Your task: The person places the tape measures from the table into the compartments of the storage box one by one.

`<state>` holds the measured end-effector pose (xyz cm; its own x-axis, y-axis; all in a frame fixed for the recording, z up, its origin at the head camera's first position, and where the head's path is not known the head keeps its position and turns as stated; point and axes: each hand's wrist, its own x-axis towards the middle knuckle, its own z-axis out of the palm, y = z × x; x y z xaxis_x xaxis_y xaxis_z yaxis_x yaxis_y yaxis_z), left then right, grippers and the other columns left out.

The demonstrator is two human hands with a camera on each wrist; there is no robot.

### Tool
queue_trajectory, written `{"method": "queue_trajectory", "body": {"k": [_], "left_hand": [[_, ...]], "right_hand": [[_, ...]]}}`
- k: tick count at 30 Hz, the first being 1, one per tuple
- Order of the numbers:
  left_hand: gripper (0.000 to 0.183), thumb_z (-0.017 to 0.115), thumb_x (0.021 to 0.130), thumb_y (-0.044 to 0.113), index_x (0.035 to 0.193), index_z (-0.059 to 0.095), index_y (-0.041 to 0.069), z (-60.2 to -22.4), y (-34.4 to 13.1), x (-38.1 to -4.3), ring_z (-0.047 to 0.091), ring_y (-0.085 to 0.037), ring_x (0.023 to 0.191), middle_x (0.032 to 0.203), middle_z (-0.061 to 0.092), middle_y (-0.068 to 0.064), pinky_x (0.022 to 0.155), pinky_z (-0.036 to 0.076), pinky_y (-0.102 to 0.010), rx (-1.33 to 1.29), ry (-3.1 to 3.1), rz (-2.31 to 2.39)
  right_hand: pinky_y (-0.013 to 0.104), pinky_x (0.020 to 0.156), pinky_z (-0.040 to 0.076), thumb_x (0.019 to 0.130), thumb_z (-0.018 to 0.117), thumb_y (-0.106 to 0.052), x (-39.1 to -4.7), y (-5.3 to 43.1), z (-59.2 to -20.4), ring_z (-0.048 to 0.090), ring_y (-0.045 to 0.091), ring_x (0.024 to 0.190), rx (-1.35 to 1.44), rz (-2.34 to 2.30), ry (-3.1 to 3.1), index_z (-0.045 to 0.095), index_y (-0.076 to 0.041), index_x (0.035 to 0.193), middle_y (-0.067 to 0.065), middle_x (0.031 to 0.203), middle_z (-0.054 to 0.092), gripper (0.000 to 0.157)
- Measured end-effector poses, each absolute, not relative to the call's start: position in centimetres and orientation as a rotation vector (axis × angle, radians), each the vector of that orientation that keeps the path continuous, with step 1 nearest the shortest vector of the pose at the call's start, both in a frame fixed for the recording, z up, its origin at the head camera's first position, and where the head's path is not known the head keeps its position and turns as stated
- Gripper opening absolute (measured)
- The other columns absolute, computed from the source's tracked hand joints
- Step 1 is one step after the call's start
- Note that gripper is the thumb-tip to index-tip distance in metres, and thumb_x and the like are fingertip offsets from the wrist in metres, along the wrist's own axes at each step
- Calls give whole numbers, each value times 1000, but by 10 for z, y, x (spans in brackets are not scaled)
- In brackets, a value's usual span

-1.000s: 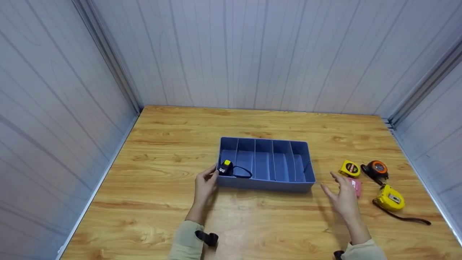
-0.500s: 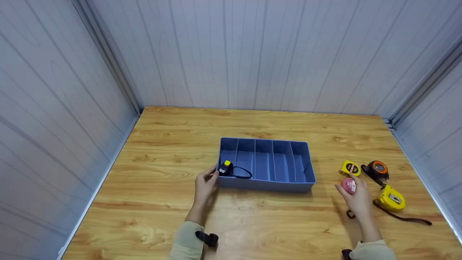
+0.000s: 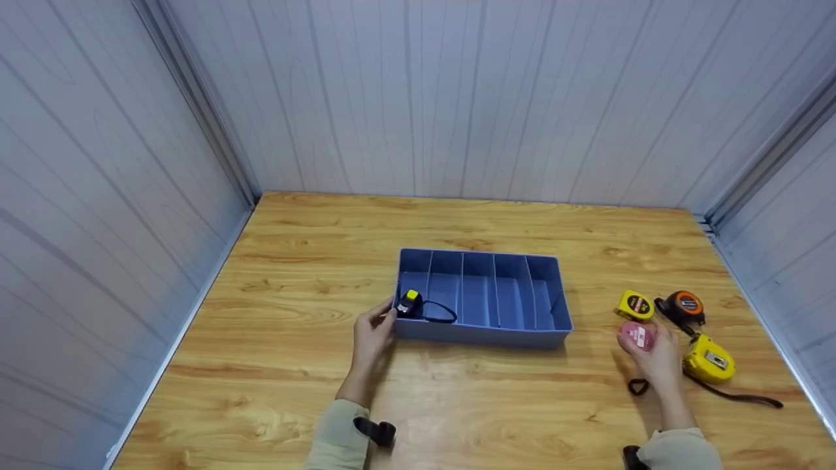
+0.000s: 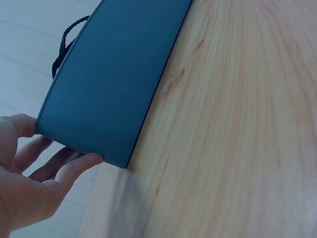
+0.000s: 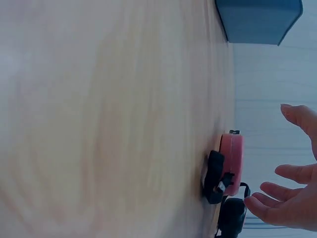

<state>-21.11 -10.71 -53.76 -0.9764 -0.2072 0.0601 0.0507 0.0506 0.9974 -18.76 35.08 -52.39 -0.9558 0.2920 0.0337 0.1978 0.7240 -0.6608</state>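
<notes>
At its left front corner, my left hand (image 3: 372, 331) holds a blue divided box (image 3: 483, 335). The left wrist view has the thumb at the corner of the box (image 4: 106, 84) and the other fingers along its end wall. In the leftmost compartment stands a black tape measure (image 3: 408, 303) with a yellow top, its cord loop over the divider. My right hand (image 3: 659, 356) hovers over a pink tape measure (image 3: 639, 336) on the table. In the right wrist view its fingers are spread above the pink tape measure (image 5: 232, 158), apart from it.
Close around the right hand lie a small yellow tape measure (image 3: 633, 305), an orange and black one (image 3: 687, 305) and a larger yellow one (image 3: 710, 359) with a black strap. Pale panel walls (image 3: 444, 98) enclose the wooden table (image 3: 313, 241) at the back and both sides.
My right hand has moved rightward from beside the box to over the pink tape measure, with thumb and fingers now about its edges. The left hand and the box stay put.
</notes>
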Motion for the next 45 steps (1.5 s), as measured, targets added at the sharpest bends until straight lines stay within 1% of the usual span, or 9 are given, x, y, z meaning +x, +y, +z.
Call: {"method": "queue_trajectory", "body": {"k": [5,11,17,21,26,30,35,41,45], "left_hand": [[29,55,86,6,114,58,-2,-537,-107,-212,56,-19,78,107,60,-17,57,46,-27,141,-2165,-1984],[28,54,86,6,114,60,1,-536,-107,-210,54,-31,75,97,61,-15,47,42,-26,160,-2153,-2027],[28,55,86,6,114,59,0,-535,-106,-210,55,-28,78,102,61,-17,52,44,-28,141,-2161,-2010],[29,55,86,6,114,59,0,-536,-106,-210,55,-30,78,99,61,-17,51,44,-26,138,-2159,-2010],[28,55,86,6,113,60,2,-535,-106,-211,55,-32,79,96,61,-15,53,45,-27,172,-2141,-2036],[28,55,86,5,113,60,1,-536,-105,-210,56,-25,79,102,61,-16,56,45,-25,180,-2144,-2030],[28,55,86,5,113,59,-1,-537,-105,-211,55,-17,76,106,61,-15,55,44,-23,180,-2145,-2016],[29,56,85,4,113,58,-3,-532,-107,-208,55,-26,76,105,60,-20,50,41,-23,152,-2144,-2027],[29,54,85,1,112,57,-7,-517,-105,-201,54,-29,77,104,59,-23,52,42,-25,140,-2136,-2038]], "right_hand": [[57,91,26,81,63,-34,-190,356,-529,29,48,109,-450,1053,-2837,18,12,134,38,122,25,84],[54,90,26,78,66,-27,-194,360,-532,28,46,108,-449,1034,-2833,22,15,131,36,118,35,81],[56,92,24,77,67,-30,-196,362,-532,27,48,111,-460,1078,-2885,18,12,134,36,121,31,86],[58,92,23,76,68,-33,-198,362,-532,26,49,112,-458,1081,-2919,15,12,134,37,123,29,91],[56,92,26,76,67,-34,-200,363,-532,29,50,111,-474,1043,-2972,20,16,131,38,122,29,88],[55,91,28,78,65,-34,-201,364,-532,32,50,110,-495,1016,-3007,24,16,129,39,122,31,83],[54,91,29,78,64,-36,-203,366,-530,32,49,110,-518,1001,-3034,24,16,129,39,122,31,83],[52,88,32,78,65,-31,-203,365,-527,37,48,106,-528,980,-3018,30,16,125,38,118,36,76],[52,89,32,78,66,-30,-204,365,-526,37,47,106,-545,1003,-3009,30,16,126,38,119,36,75]]}}
